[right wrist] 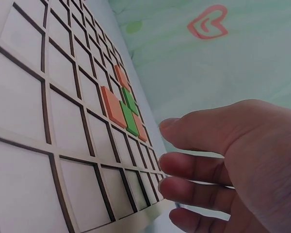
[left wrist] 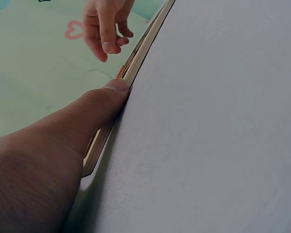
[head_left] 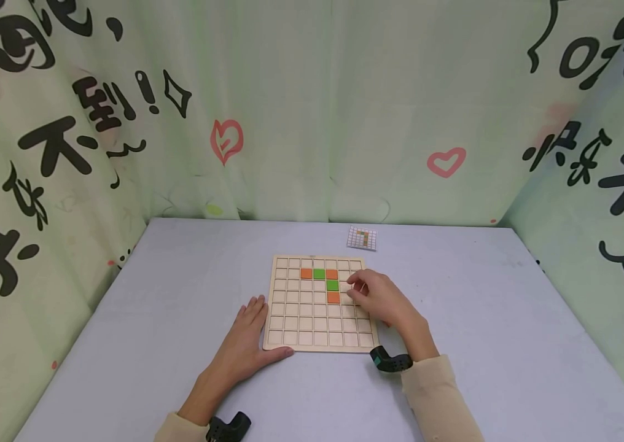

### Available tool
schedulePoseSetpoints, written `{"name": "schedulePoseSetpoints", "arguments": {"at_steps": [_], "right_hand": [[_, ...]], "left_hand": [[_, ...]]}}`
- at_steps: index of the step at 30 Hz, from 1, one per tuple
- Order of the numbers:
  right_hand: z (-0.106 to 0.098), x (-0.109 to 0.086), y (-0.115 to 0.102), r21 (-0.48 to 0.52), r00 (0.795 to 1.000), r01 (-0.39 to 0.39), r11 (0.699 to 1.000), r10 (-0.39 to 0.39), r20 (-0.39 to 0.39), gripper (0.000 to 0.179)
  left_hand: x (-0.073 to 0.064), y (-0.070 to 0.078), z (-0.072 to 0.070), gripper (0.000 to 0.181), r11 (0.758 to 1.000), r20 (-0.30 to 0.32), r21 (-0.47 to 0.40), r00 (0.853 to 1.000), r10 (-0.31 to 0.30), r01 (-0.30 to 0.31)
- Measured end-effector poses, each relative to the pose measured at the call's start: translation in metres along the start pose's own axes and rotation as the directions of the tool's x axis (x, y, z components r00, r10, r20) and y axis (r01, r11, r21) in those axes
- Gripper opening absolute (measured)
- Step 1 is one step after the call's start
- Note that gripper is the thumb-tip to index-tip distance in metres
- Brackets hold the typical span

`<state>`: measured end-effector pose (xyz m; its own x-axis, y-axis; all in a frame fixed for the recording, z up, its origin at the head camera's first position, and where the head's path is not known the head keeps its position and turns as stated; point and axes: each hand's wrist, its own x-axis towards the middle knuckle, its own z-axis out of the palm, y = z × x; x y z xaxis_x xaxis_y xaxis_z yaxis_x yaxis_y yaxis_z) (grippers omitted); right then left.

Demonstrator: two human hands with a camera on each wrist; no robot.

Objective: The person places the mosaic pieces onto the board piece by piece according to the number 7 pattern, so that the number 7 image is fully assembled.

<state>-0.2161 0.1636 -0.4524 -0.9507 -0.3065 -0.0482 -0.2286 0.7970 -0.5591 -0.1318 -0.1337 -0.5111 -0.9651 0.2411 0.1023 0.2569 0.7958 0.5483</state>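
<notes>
A wooden grid board (head_left: 282, 339) lies flat on the table. Set in its upper cells are three orange tiles (head_left: 333, 298) and two green tiles (head_left: 319, 274), forming a bent line: a row of three with two below its right end. My left hand (head_left: 242, 344) lies spread at the board's lower left corner; in the left wrist view its thumb (left wrist: 99, 107) touches the board's front edge. Over the board's right side hovers my right hand (head_left: 382, 298), fingers loosely bent. The right wrist view shows a gap between thumb (right wrist: 194, 131) and fingers, with nothing seen in it.
Behind the board, a small card (head_left: 362, 238) with a printed grid and coloured squares lies on the white table (head_left: 179, 276). Pale green curtains (head_left: 328, 123) with black writing and red hearts enclose the back and sides. Each wrist wears a black device (head_left: 391, 360).
</notes>
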Motion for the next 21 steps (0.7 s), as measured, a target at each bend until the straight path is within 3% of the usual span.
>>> {"name": "schedulePoseSetpoints", "arguments": {"at_steps": [21], "right_hand": [[-0.015,-0.004,0.013,0.017,0.998,-0.054,0.998,0.055,-0.040,0.030]], "left_hand": [[-0.001,0.000,0.000,0.108,1.000,0.002,0.002,1.000,0.001,-0.001]]}}
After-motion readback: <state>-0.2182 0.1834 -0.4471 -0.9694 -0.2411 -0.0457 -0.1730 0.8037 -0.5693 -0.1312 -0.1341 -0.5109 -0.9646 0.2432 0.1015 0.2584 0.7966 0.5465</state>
